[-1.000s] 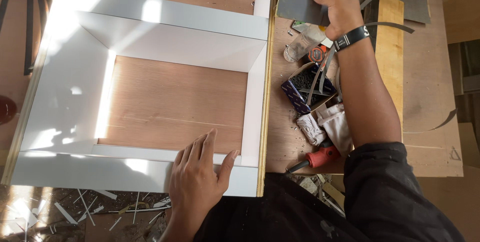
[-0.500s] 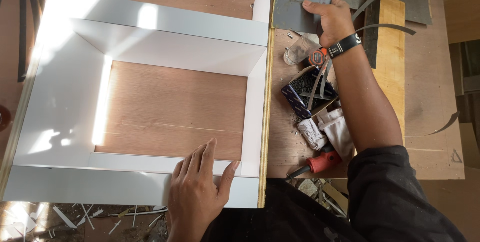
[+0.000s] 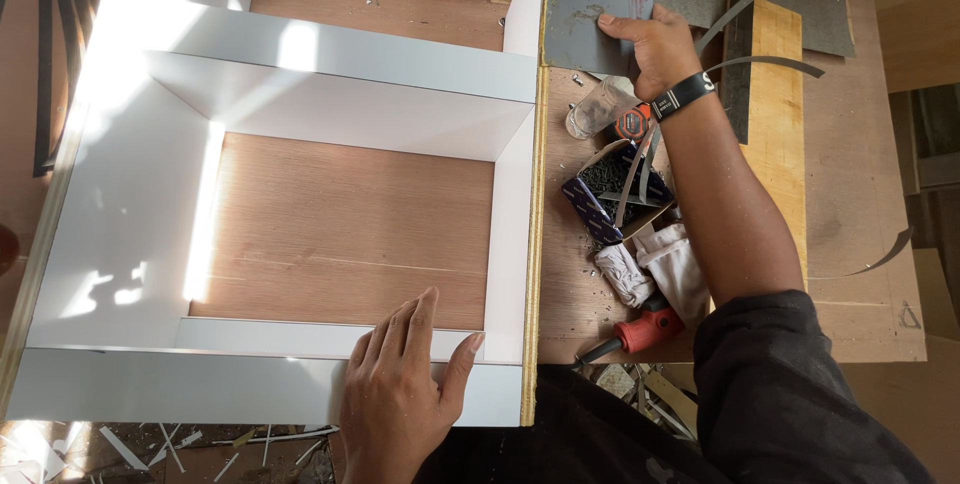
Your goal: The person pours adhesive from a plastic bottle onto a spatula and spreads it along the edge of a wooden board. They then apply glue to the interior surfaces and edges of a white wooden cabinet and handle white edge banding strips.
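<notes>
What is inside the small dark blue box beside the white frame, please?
The dark blue box lies open and holds a heap of small dark screws. A grey strip crosses its opening and the right forearm overlaps its edge, so the far corner stays hidden.

Red-handled screwdriver [image 3: 640, 332], open box of screws [image 3: 612, 189], white rags [image 3: 655, 266], wooden block [image 3: 775, 94]
</notes>
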